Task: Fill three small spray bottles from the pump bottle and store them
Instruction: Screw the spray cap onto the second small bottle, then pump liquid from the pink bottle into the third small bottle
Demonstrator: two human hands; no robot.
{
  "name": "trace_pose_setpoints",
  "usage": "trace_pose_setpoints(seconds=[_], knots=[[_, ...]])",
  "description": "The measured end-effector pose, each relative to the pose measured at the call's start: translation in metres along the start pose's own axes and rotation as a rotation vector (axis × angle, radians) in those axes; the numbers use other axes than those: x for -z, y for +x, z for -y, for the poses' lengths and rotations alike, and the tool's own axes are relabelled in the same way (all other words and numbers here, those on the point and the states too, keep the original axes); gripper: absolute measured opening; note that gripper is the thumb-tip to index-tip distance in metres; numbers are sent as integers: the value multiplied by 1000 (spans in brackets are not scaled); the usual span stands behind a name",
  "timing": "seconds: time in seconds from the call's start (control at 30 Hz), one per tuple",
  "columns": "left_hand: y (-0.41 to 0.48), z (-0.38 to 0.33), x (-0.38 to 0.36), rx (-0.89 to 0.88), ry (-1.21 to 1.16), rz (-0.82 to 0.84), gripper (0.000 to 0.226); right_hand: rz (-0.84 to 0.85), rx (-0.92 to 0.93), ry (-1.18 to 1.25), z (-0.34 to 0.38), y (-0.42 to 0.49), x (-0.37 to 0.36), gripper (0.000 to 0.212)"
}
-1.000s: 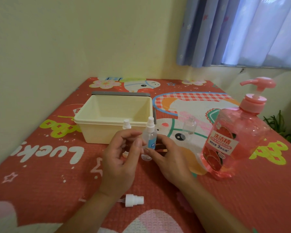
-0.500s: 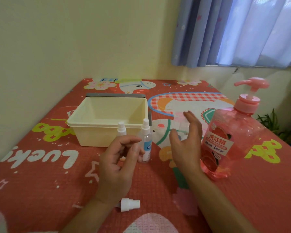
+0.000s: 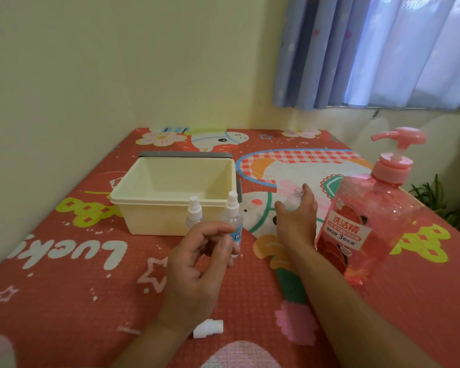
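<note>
A big pink pump bottle (image 3: 367, 208) stands on the red mat at the right. Two capped small spray bottles stand in front of the cream bin (image 3: 154, 208): a plain one (image 3: 194, 212) and one with a blue label (image 3: 234, 216). My left hand (image 3: 199, 264) hovers just in front of them, fingers loosely curled and holding nothing. My right hand (image 3: 298, 221) wraps around a third, uncapped small bottle (image 3: 295, 199) standing left of the pump bottle. A loose white spray cap (image 3: 207, 329) lies near my left wrist.
The bin is empty inside, and a grey lid (image 3: 185, 154) lies behind it. A wall runs along the left and back; a curtain (image 3: 383, 49) hangs at the back right. A green plant (image 3: 433, 197) shows past the mat's right edge.
My hands let go of the blue-label bottle, which now stands on the mat. My right hand moved right and forward and closed around the uncapped bottle.
</note>
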State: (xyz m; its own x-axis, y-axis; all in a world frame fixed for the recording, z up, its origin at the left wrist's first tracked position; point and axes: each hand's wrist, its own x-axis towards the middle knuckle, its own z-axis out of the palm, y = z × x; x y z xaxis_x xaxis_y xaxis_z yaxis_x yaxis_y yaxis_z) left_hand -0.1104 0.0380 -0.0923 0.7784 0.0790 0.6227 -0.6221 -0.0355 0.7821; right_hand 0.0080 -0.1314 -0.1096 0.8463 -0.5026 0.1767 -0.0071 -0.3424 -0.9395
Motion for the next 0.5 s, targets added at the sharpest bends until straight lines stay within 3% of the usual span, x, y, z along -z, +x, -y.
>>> trace_pose_setpoints(seconds=[0.13,0.5], knots=[[1,-4,-3,5,3,11,15,-5,7,-9,2,-3,3,49],[1,-9,-27,-59,202,24,19,147,211,264,30,-72,44,34]])
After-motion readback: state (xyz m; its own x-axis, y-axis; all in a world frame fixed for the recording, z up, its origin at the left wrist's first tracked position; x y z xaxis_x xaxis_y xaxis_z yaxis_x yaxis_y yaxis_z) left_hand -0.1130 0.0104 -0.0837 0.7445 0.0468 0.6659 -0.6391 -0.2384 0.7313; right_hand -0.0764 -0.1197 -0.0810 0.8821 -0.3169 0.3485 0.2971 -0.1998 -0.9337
